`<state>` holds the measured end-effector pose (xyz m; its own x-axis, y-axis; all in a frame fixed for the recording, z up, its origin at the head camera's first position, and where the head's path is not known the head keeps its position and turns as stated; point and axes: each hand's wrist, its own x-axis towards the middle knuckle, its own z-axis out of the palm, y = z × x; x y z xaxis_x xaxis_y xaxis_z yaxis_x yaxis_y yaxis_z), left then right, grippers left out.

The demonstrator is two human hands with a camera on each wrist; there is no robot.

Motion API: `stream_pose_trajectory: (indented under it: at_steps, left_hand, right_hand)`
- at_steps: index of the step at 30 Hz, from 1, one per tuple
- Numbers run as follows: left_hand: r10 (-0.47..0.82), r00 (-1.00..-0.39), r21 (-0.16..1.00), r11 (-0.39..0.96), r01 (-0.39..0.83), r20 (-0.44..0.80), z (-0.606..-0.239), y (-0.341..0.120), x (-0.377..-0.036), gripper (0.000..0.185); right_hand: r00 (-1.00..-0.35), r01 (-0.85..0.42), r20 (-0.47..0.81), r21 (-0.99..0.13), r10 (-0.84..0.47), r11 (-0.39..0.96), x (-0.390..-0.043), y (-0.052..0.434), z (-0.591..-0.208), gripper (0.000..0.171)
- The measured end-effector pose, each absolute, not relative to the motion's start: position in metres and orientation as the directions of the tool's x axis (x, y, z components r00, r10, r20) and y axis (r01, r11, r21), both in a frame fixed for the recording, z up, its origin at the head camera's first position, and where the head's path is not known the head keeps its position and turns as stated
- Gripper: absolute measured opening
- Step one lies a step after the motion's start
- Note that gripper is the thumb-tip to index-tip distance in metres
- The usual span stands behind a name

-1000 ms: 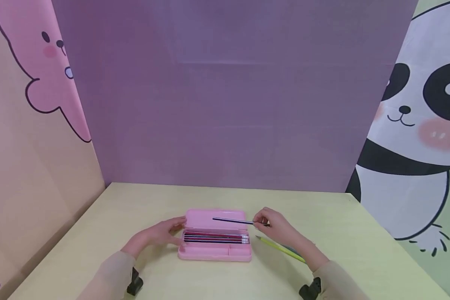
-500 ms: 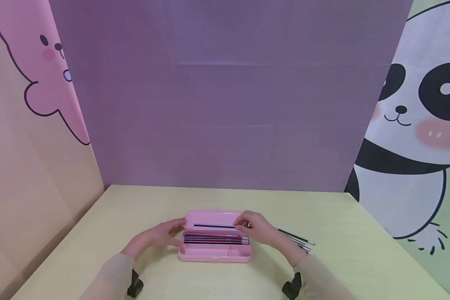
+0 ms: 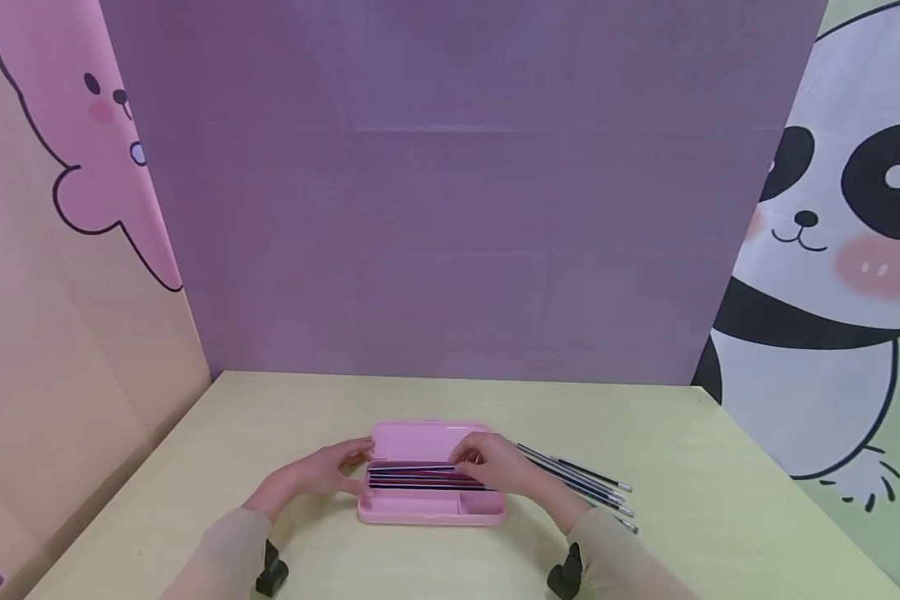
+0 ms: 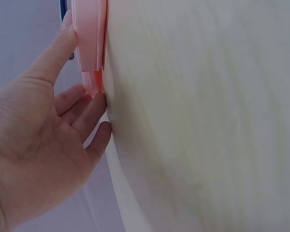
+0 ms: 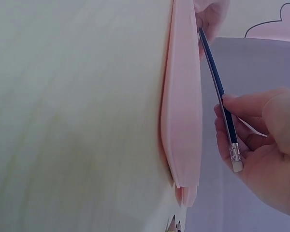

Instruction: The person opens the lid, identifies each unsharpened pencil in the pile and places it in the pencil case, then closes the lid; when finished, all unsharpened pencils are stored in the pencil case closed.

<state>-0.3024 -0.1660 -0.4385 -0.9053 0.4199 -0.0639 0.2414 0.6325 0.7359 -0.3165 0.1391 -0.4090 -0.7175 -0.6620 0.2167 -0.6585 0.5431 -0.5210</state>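
Pencil case [image 3: 427, 504]: pink, open, lower centre of the head view, on the table [image 3: 682, 467]; several pencils lie lengthwise inside.

Left hand [image 3: 318, 472]: at the case's left end, thumb against the edge, fingers relaxed beside it, gripping nothing.

Right hand [image 3: 498, 467]: over the case's right half, fingers pinching a dark pencil [image 5: 217, 89] near its eraser end; the pencil lies just above the case.

Loose pencils [image 3: 585, 483]: on the table, right of the case, behind the right hand.
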Motion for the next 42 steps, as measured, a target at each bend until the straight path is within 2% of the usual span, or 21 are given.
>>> stream_pose_trajectory:
  at_steps: [21,37,42]
  left_hand:
    - [0.426,-0.903,0.731,0.633,0.253,-0.057,-0.439,-0.167,-0.304,0.092]
    - [0.433,-0.900,0.739,0.623,0.256,-0.053,-0.441,-0.168,-0.306,0.091]
    - [0.428,-0.903,0.736,0.627,0.255,-0.052,-0.441,-0.167,-0.305,0.090]
  right_hand:
    - [-0.733,-0.591,0.122,-0.600,-0.669,0.539,-0.321,0.137,-0.419,0.009]
    - [-0.773,-0.590,0.198,-0.574,-0.602,0.568,-0.330,0.146,-0.414,0.012]
    - [-0.829,-0.538,0.243,-0.591,-0.503,0.601,-0.335,0.153,-0.415,0.016]
